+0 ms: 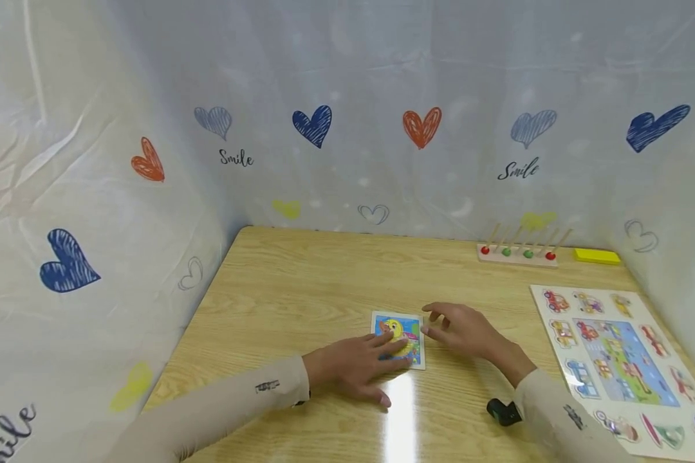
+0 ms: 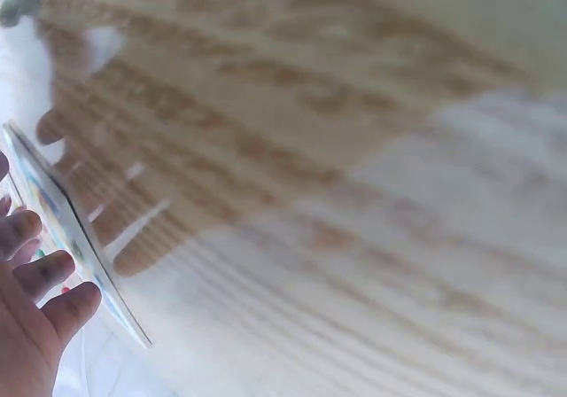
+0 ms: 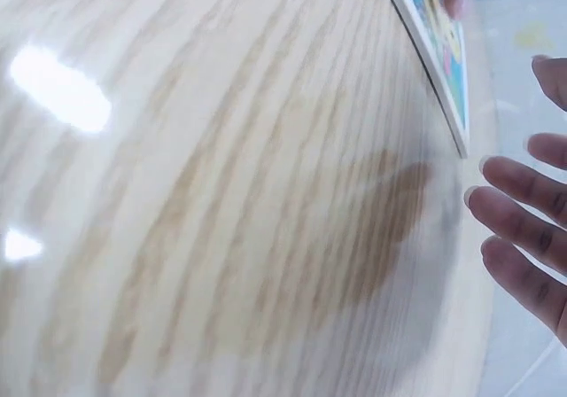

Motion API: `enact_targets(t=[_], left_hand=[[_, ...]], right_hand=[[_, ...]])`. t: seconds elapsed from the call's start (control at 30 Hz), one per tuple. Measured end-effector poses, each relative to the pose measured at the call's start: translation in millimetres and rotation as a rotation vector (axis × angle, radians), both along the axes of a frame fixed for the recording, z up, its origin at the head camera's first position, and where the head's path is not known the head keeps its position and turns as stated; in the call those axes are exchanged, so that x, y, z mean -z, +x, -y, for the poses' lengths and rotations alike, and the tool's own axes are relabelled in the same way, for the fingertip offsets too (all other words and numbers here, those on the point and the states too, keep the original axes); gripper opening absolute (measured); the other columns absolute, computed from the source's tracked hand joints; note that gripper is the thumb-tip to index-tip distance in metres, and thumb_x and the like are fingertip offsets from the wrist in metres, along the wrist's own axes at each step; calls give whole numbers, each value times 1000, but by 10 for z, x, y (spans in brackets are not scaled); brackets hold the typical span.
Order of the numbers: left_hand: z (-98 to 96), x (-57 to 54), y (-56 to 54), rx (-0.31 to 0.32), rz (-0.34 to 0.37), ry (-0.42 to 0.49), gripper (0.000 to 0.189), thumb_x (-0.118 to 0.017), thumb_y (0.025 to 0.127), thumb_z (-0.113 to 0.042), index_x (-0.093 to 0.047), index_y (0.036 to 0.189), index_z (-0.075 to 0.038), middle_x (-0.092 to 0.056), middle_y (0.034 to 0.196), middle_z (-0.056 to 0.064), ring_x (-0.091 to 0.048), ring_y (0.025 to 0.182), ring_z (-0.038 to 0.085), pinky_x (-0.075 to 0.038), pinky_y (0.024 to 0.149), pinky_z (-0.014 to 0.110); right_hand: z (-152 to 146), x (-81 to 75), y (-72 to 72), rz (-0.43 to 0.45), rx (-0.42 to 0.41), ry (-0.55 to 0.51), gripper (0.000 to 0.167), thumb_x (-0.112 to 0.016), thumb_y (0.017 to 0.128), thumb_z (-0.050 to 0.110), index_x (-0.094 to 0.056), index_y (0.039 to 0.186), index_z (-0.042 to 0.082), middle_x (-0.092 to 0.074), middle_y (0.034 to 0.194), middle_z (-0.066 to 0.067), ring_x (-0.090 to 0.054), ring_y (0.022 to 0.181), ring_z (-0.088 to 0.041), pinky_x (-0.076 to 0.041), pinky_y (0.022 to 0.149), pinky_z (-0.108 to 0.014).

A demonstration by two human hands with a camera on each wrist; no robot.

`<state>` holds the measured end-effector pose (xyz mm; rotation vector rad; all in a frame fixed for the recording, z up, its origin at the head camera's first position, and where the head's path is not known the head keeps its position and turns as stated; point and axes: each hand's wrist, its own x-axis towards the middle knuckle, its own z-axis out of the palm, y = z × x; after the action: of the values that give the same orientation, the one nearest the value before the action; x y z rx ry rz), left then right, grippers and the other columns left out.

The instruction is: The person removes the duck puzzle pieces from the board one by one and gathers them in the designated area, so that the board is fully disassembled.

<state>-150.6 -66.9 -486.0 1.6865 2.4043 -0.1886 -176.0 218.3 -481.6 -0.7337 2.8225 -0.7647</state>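
Observation:
A small square duck puzzle (image 1: 407,325), with a yellow duck on a blue ground and a pale frame, lies flat on the table. Across its lower left part spread the fingers of my left hand (image 1: 359,363), hiding some of the duck. In the left wrist view, that hand's fingertips (image 2: 75,307) are over the puzzle's face. Just right of the puzzle is my right hand (image 1: 463,329), loosely bent and holding nothing. The right wrist view shows its fingers (image 3: 523,215) apart from the puzzle board (image 3: 434,47).
On the wooden table (image 1: 301,276), a large vehicle puzzle board (image 1: 567,379) lies at the right. Behind it stand a peg rack (image 1: 515,256) with red and green beads and a yellow block (image 1: 596,256). A heart-printed curtain (image 1: 359,173) borders the table. A black object (image 1: 502,411) sits by my right sleeve.

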Motion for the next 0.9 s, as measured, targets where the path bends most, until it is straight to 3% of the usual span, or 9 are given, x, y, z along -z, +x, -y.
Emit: enact_targets(t=[0.2, 0.4, 0.6, 0.9], left_hand=[[10, 9, 12, -6, 26, -12, 80, -30, 98, -72, -19, 162, -26, -13, 169, 9, -17, 154, 36, -28, 122, 42], [39, 12, -6, -6, 42, -12, 84, -32, 96, -75, -16, 163, -27, -10, 170, 8, -14, 155, 36, -23, 123, 43], [53, 15, -6, 3, 39, -18, 88, -38, 94, -76, -12, 163, -27, -8, 170, 8, -12, 156, 35, -21, 124, 42], [61, 24, 7, 2, 32, -49, 89, -37, 95, -75, -10, 163, -26, -6, 170, 8, -9, 156, 36, -21, 124, 43]], right_hand=[[68, -29, -86, 54, -21, -31, 44, -65, 99, 36, -63, 132, 8, -73, 106, 1, -66, 81, -7, -55, 70, -31], [131, 10, -158, 92, -82, -68, 46, -64, 99, 39, -62, 131, 6, -73, 102, 2, -67, 80, -6, -55, 71, -27], [189, 42, -223, 90, -121, -79, 38, -67, 98, 26, -63, 130, 7, -73, 102, 3, -67, 82, -7, -55, 74, -27], [313, -6, -320, 107, -142, -68, 36, -70, 96, 22, -65, 127, 5, -73, 100, 1, -63, 76, -4, -52, 70, -25]])
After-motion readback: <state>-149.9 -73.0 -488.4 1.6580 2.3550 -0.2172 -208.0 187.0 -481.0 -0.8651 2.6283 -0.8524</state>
